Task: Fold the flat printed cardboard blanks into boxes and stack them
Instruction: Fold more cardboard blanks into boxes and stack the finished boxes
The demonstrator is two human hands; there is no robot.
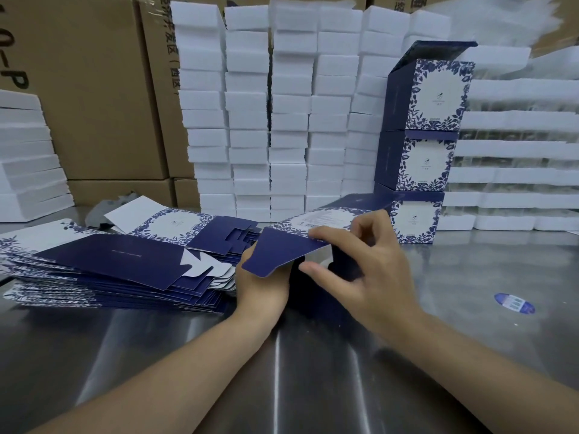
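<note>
Fingers of left hand [262,288] behind navy flap [282,256]; brown cartons [87,89] cropped by top edge.

White foam blocks [291,120] stacked before brown cartons [94,89]

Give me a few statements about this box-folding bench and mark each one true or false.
1. Three folded blue-and-white printed cardboard boxes stand stacked at the right rear. True.
2. The lid flap of the top box is tucked shut. False: it stands open.
3. The left hand and the right hand both grip the partly folded blue blank. True.
4. The pile of flat blue printed cardboard blanks lies right of both hands. False: it lies to their left.
5. White foam blocks are stacked behind the work area. True.
6. The blue oval sticker sits on a box. False: it lies on the shiny metal table.
</note>
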